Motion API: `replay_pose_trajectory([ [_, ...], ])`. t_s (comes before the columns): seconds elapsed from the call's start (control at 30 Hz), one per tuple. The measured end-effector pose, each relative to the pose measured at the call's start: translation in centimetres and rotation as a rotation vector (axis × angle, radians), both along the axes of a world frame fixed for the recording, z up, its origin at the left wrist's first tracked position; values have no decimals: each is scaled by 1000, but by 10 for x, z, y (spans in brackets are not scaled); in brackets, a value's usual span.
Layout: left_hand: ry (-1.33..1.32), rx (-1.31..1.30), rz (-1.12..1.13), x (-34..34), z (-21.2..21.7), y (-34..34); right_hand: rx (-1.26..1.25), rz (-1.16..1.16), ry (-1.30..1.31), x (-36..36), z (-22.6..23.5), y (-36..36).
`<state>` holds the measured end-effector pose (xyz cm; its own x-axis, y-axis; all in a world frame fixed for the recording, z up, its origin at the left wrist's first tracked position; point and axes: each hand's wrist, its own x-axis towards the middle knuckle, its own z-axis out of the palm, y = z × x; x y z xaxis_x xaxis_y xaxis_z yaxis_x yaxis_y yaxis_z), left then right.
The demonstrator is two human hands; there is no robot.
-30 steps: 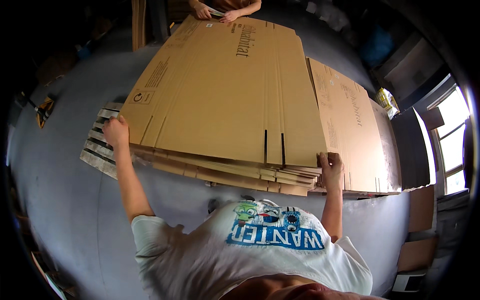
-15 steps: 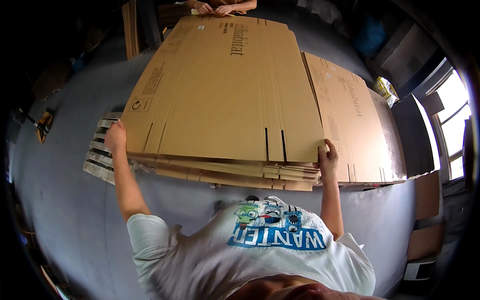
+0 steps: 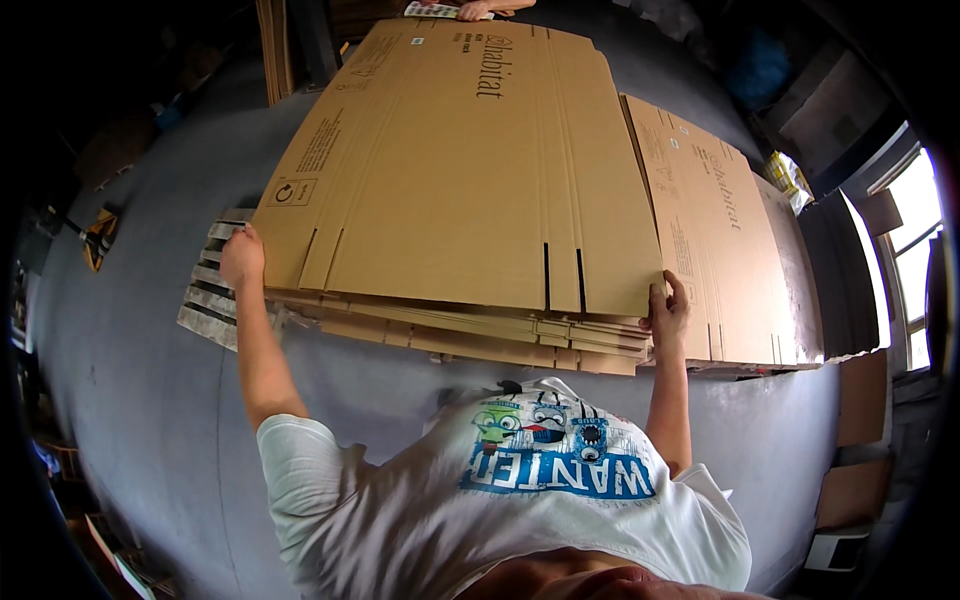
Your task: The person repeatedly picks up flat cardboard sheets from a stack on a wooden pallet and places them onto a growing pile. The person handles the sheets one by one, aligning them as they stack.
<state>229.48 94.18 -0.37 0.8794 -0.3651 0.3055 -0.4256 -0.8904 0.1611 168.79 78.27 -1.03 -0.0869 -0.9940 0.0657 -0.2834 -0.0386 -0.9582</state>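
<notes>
A large flattened brown cardboard sheet [image 3: 460, 170], creased and slotted at its near edge, lies flat atop a stack of similar sheets [image 3: 480, 335].

Position: on the person's head, above their white shirt [image 3: 520, 500].
Direction: steeply down and forward over the flattened cardboard sheet [image 3: 460, 160].
Distance: arm's reach near; floor [image 3: 130, 400] left, window [image 3: 915, 230] far right.
Shared views: single view only.

Two stacks of flat cardboard sheets [image 3: 460, 170], one wooden pallet [image 3: 210, 300], two hands [image 3: 242, 258] gripping the near stack.
</notes>
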Motion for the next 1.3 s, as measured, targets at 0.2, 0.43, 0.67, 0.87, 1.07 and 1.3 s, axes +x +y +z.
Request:
replay_pose_trajectory([
  [0.2,-35,0,-20,7,-6,2,-14,-6,38,2,2,1],
  [0.43,-49,2,-19,5,-7,1,-10,3,58,-1,-1,0],
  [0.67,-14,15,-22,8,-7,2,0,8,53,2,4,1],
  [0.87,-31,22,-32,5,-5,2,-23,1,42,3,2,1],
  [1.07,-20,39,-31,1,-2,1,-11,-3,14,1,0,1],
  [1.3,-34,29,-32,3,-4,3,83,33,-79,-3,17,2],
])
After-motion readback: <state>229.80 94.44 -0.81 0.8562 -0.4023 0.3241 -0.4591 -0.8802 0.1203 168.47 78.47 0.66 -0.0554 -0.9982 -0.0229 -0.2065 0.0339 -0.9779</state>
